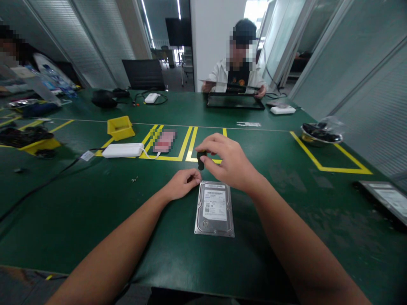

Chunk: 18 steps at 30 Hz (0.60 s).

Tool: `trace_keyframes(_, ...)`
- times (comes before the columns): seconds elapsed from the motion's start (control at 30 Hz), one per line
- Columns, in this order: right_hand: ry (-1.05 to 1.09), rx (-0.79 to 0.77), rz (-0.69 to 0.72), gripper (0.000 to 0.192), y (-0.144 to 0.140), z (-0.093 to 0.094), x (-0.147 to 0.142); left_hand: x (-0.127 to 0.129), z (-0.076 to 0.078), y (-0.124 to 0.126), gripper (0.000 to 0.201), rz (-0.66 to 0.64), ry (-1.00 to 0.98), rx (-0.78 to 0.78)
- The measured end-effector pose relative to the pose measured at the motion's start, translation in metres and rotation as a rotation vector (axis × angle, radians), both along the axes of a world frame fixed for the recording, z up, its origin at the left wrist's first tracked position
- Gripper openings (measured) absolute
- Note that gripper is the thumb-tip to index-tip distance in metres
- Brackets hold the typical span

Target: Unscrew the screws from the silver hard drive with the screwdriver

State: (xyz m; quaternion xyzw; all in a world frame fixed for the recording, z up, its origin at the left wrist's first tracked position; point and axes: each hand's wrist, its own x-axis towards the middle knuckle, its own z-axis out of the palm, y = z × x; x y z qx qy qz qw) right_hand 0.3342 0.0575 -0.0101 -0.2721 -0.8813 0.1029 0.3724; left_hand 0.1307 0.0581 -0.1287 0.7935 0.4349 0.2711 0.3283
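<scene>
1. Green matting covers a long counter (95,212) marked with yellow tape boxes, in an office with glass walls and blinds.
2. Just below the fingers of both hands lies a silver hard drive (215,209), flat on the counter with its label face up. Its long axis runs away from the person, the label end nearest the fingers.
3. Printed text and small code squares cover the white label, but the writing is too small to read.
4. The right hand (227,159) hovers over the drive's far edge, thumb and forefinger pinched narrow on a small dark tool handle (201,161) that stands roughly upright.
5. The left hand (181,183) rests on the counter with its fingers curled close together, their tips at the drive's far left corner; whether they hold anything cannot be told.
6. Left of the fingers and farther off sit a white power adapter (123,150) and a yellow bin (120,127).
7. Well beyond the fingers, a person in a white coat (237,74) handles a flat black panel (235,101).
</scene>
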Motion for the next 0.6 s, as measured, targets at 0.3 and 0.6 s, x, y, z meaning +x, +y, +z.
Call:
trace_keyframes(0.3, -0.034, 0.035, -0.034, 0.026, 0.0006, -0.0019, -0.0025, 0.0001, -0.0010, 0.0007, 0.011, 0.008, 0.009, 0.015)
trace_keyframes(0.6, -0.007, 0.024, -0.050, 0.015, 0.0007, -0.0020, -0.0033, 0.0000, 0.0005, 0.0008, 0.009, -0.002, 0.006, 0.020)
